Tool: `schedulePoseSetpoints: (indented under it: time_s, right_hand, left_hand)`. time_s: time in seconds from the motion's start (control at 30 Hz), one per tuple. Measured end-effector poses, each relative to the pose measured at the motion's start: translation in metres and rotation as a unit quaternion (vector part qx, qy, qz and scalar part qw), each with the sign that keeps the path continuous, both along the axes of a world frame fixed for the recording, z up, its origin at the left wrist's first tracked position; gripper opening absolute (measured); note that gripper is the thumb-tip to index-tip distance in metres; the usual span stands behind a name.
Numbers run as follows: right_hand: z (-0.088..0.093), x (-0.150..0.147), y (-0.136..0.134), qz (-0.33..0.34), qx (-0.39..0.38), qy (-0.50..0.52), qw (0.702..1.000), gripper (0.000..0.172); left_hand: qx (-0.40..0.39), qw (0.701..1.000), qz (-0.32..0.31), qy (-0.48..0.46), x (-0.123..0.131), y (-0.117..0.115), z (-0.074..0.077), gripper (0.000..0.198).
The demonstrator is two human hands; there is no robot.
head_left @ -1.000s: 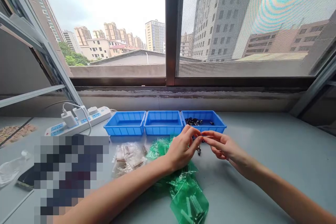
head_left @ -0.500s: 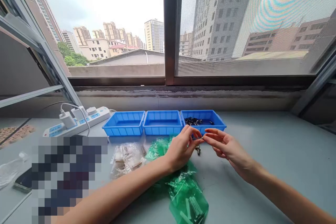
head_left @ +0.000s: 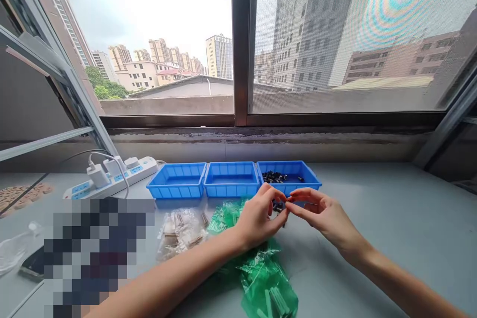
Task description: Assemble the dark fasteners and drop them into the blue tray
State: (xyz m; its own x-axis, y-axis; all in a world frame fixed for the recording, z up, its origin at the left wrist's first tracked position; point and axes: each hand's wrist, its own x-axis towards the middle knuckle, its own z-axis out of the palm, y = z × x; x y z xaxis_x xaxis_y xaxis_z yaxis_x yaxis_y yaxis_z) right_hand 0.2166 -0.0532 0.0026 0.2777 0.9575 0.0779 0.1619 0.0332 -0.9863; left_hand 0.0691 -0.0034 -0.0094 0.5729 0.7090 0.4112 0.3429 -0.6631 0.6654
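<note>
My left hand (head_left: 261, 216) and my right hand (head_left: 323, 214) meet at the fingertips in front of the right blue bin (head_left: 298, 190). Both are pinched around something too small to make out. Small dark metal pieces (head_left: 278, 206) show just beyond the left fingers, partly hidden by them. Inside the right bin lies a heap of little black parts (head_left: 274, 177). Green plastic bags (head_left: 269, 283) with pale strip-like pieces lie under and in front of my left wrist. A clear bag (head_left: 181, 231) of metal-looking parts rests to their left.
The middle blue bin (head_left: 231, 190) and left blue bin (head_left: 175, 192) stand in line with the right one. A white power strip (head_left: 122, 184) with plugs and cables lies at the back left. Clear crumpled plastic (head_left: 18, 248) and a phone (head_left: 33, 263) are at far left.
The view has tilted up slightly, so everything sits a little lower. My fingertips stay together, with the left thumb and right fingers slightly shifted.
</note>
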Motion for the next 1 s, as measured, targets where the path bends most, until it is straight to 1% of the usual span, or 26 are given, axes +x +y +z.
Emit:
schedulePoseSetpoints:
  time_s: [0.1,0.23,0.37,0.6,0.7,1.0]
  right_hand:
    - [0.0009,-0.0001,0.0005,-0.002,-0.003,0.016,1.000,0.049]
    - [0.0049,-0.0007,0.0001,-0.006,-0.013,0.010,1.000,0.053]
    - [0.0080,-0.0007,-0.0003,-0.003,-0.022,0.017,1.000,0.055]
    - [0.0022,-0.0001,0.0011,0.023,-0.065,0.075,0.995,0.055]
    - [0.0001,-0.0005,0.0006,0.037,-0.069,0.089,0.993,0.055]
    - [0.0043,-0.0007,-0.0007,0.024,-0.066,0.082,0.994,0.056]
  left_hand:
    - [-0.005,1.000,0.002,-0.004,0.0001,-0.0007,0.0020,0.008]
    - [-0.003,1.000,0.004,-0.009,-0.0001,-0.0006,0.0023,0.007]
    - [-0.004,1.000,0.004,-0.007,-0.0004,-0.0002,0.0018,0.011]
    - [-0.011,1.000,0.004,-0.008,-0.0003,0.0004,0.0017,0.012]
    - [-0.011,1.000,0.004,-0.007,-0.0004,0.0005,0.0016,0.012]
    - [-0.020,1.000,0.008,-0.007,-0.0009,-0.0004,0.0016,0.013]
